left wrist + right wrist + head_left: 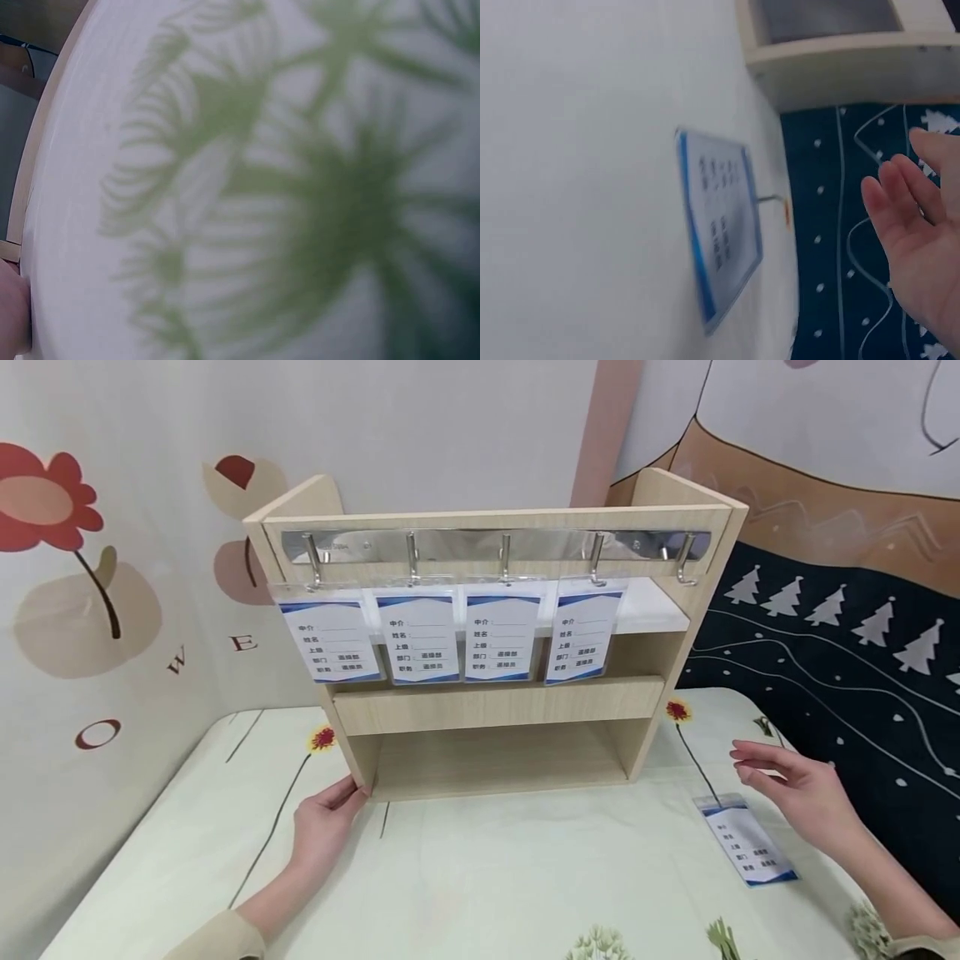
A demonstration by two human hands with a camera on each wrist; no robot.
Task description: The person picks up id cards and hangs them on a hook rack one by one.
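A small wooden shelf (498, 706) stands on the table, with a metal hook rail (480, 545) across its top front. Several badge cards in clear sleeves, such as this badge card (501, 639), hang from the hooks; the rightmost hook (686, 560) is bare. My left hand (326, 822) holds the shelf's lower left front corner between thumb and fingers; the left wrist view catches only a sliver of that hand (11, 311). Another badge card (747, 843) lies on the tablecloth at the right. Near it, my right hand (806, 793) is raised with loosely bent fingers, holding nothing.
A pale flowered tablecloth (480, 877) covers the table. Behind it hangs a light curtain (450, 435) with flower prints, and at the right a dark cloth (825, 677) with white trees. A white surface (652, 606) lies inside the shelf behind the hanging cards.
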